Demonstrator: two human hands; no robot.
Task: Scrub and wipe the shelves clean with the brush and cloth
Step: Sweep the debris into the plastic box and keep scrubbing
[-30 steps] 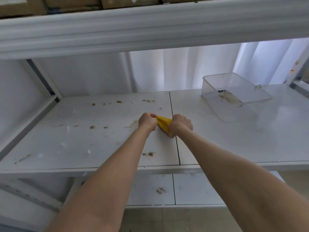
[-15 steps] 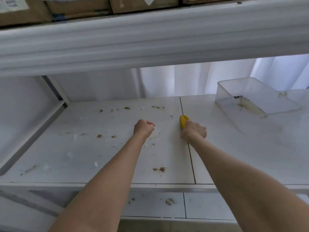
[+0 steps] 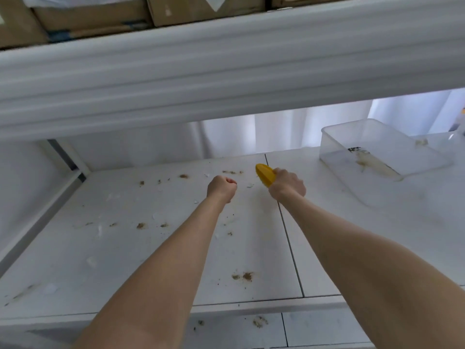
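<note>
Dirty white shelf (image 3: 120, 250) of two flat panels, split front to back by a dark seam (image 3: 289, 244). Left of the seam, brown dirt clumps (image 3: 245, 276) and pale flakes scattered over the panel: one pair of clumps near the front edge, a loose row toward the back. Right of the seam and well apart from it, toward the rear, a clear rectangular plastic container (image 3: 334, 149) with brownish residue inside. High above the seam, a thick white upper shelf beam (image 3: 226, 71) across the whole view, with brown cardboard boxes (image 3: 88, 16) stacked on top. Beyond the seam's far end, white curtain (image 3: 251, 132). Below its near end, a lower white shelf (image 3: 327, 331) with more brown specks. Both bare forearms stretched forward under the beam. Right hand (image 3: 288, 188) over the far part of the seam, knuckles up, fingers wrapped round a yellow plastic scrubbing brush (image 3: 265, 175). Rounded end of the brush poking out past the hand, just left of the seam, low over the panel; contact with the surface unclear. Left hand (image 3: 222, 187) just left of the seam, balled into a fist, thumb side up, nothing visible in it, near the brush but apart.
</note>
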